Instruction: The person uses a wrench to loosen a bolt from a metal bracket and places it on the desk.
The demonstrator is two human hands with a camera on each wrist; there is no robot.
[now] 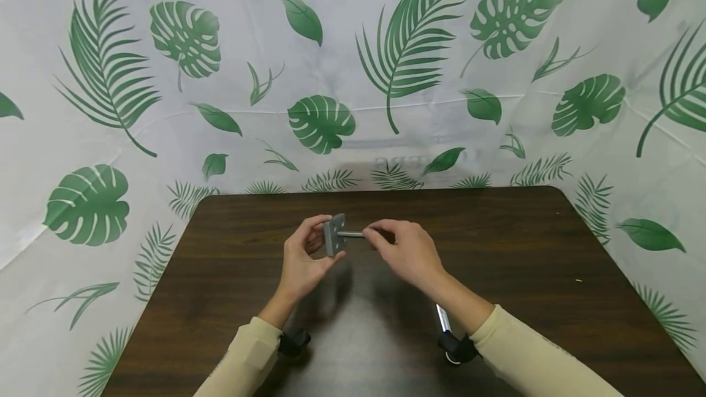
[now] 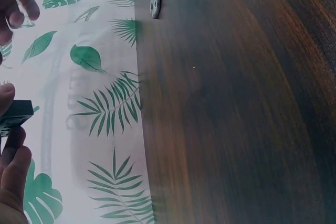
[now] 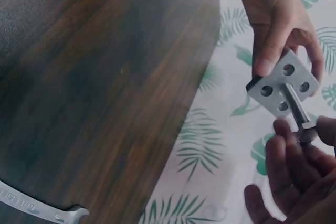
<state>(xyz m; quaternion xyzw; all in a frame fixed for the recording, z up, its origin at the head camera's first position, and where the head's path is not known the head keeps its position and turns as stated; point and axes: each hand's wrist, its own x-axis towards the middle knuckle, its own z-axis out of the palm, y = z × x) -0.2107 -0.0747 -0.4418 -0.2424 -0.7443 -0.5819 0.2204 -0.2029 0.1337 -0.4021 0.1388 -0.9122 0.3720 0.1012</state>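
A square grey metal plate [image 1: 333, 236] with several round holes is held up over the table by its edges, between the thumb and fingers of my left hand [image 1: 302, 262]. From the middle of its face a steel bolt [image 1: 350, 234] sticks out toward the right. My right hand [image 1: 409, 252] pinches the bolt's outer end with thumb and fingers. In the right wrist view the hexagonal end [image 3: 308, 127] shows between the fingertips, and the plate [image 3: 278, 94] is tilted cornerwise. Only a dark edge of the plate [image 2: 18, 113] appears in the left wrist view.
A metal wrench [image 1: 443, 318] lies on the dark wood table [image 1: 248, 225], partly hidden under my right wrist; its open jaw end shows in the right wrist view. A white cloth with green leaves [image 1: 248, 48] hangs behind the table. Small pale specks dot the tabletop.
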